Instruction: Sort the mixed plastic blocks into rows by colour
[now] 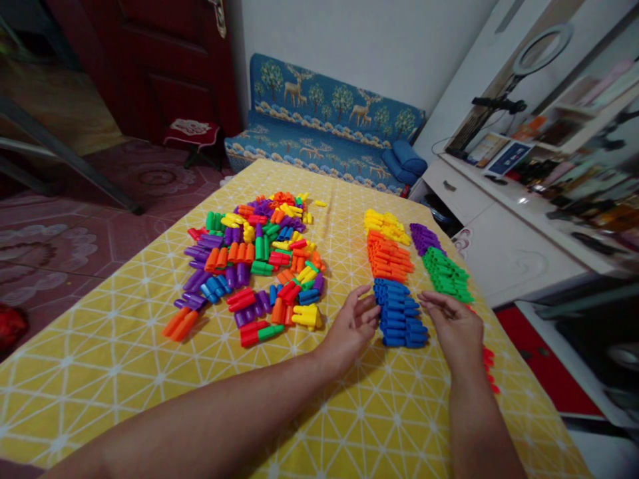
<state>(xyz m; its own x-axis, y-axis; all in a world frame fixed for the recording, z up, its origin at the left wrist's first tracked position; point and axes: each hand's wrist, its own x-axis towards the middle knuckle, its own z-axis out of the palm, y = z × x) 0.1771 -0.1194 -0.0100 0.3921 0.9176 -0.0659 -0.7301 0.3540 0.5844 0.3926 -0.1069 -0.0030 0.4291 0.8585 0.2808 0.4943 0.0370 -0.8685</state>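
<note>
A pile of blue plastic bullet-shaped building pieces (397,313) lies on the yellow patterned tablecloth (324,426) between my two hands. My left hand (353,326) is at the pile's left side, fingers apart and slightly curled, with nothing seen in them. On the opposite side, my right hand (455,326) has its fingers stretched toward the pile's upper right edge; it appears to hold nothing. Whether the fingertips touch the pieces is hard to tell. Orange pieces (388,256) lie just beyond the blue ones. Red pieces (489,366) are partly hidden behind my right hand.
Yellow pieces (387,226), purple pieces (425,238) and green pieces (446,274) form separate piles. A large mixed-colour heap (262,249) spreads over the table's left. Beyond the table stand a blue sofa (319,143) and, at right, a white cabinet (524,229).
</note>
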